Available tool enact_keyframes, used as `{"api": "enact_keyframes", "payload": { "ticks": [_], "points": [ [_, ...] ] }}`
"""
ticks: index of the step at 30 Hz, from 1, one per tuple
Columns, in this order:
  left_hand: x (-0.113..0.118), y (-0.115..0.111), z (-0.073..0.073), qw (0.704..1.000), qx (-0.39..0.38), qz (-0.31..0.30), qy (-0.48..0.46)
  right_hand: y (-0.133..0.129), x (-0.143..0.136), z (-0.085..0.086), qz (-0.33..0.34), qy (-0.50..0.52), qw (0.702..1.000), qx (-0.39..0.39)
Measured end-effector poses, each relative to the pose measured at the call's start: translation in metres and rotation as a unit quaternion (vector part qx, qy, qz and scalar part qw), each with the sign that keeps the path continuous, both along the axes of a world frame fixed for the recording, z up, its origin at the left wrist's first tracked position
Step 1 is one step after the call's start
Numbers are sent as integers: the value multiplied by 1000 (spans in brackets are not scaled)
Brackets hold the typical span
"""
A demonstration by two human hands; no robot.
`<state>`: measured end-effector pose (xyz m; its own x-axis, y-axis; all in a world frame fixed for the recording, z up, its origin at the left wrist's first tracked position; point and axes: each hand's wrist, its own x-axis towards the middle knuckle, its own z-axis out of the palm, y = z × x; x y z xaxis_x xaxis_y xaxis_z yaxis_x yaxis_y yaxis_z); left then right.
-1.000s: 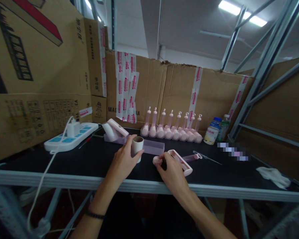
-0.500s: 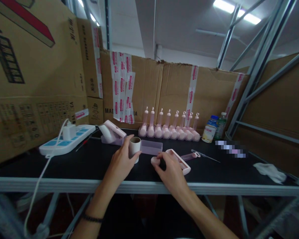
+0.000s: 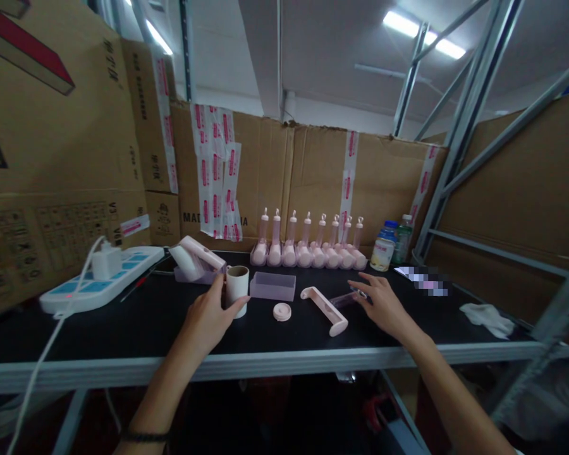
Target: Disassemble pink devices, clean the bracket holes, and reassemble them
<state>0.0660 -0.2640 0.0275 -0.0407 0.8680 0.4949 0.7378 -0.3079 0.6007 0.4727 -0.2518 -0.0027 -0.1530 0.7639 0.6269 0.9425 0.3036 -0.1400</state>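
My left hand (image 3: 211, 316) is closed around a white hollow cylinder (image 3: 238, 284), which stands upright on the black table with its open end up. Over the right part of the table, my right hand (image 3: 379, 300) has its fingers apart above the ring end of a clear pinkish tube (image 3: 344, 299); the thin metal tool there is mostly hidden by the hand. Between the hands lie a round pink cap (image 3: 282, 311) and a long pink bracket-shaped piece (image 3: 325, 309). Behind the cap sits a translucent purple box (image 3: 272, 287).
Several pink assemblies with upright clear tubes (image 3: 305, 253) line the back. Pink and white parts (image 3: 194, 259) rest in another purple box at left. A power strip (image 3: 99, 284) with a cable, bottles (image 3: 384, 249), a phone-like object (image 3: 422, 280) and white cloth (image 3: 486, 319) surround the work area.
My right hand has let go of the round cap and moved right, over the clear tube. My left hand keeps hold of the white cylinder. The view has turned slightly right.
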Motion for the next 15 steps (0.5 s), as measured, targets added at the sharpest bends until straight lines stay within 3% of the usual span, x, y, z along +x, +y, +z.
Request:
{"api": "enact_keyframes", "payload": {
  "ticks": [3, 8, 12, 15],
  "points": [
    [-2, 4, -2, 1000, -14, 0, 6, 5, 6, -4, 18, -18, 999, -38],
    [-6, 3, 6, 999, -6, -4, -53, -2, 15, 6, 86, 1, 996, -35],
    [-8, -9, 21, 990, 74, 30, -120, -11, 30, 8, 155, 112, 982, -12],
    [-3, -25, 34, 966, 155, 66, -196, -18, 32, 8, 178, 242, 954, 10]
  ]
}}
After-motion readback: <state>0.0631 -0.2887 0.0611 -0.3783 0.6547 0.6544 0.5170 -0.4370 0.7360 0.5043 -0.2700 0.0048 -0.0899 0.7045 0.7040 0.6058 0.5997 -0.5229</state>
